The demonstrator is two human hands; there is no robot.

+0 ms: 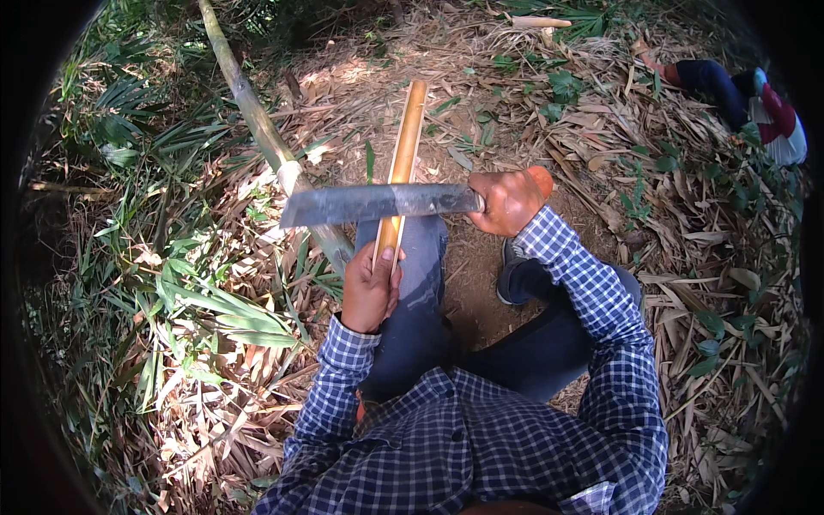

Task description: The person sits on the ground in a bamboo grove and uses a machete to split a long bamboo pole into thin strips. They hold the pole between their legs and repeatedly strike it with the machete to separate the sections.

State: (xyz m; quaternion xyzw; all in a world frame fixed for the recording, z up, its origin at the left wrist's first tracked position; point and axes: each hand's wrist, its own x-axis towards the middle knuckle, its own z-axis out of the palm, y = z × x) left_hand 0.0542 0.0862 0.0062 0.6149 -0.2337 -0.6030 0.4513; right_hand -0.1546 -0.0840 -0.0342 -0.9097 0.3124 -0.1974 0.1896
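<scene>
A split length of bamboo (409, 129), pale along its edges and yellow-brown in its hollow, points away from me over my left knee. My left hand (371, 287) grips its near end, thumb on top. My right hand (508, 202) is wrapped round the orange handle (540, 182) of a machete (378, 204). The broad grey blade lies crosswise over the bamboo, its tip to the left. Whether the blade touches the bamboo or hovers just above it, I cannot tell.
A long bamboo pole (245, 99) slants from the far left toward my left knee. Dry leaves (592, 154) cover the ground, with green leaves (249, 322) at left. Another person (725, 90) is at the far right. A pale bamboo piece (541, 21) lies at the back.
</scene>
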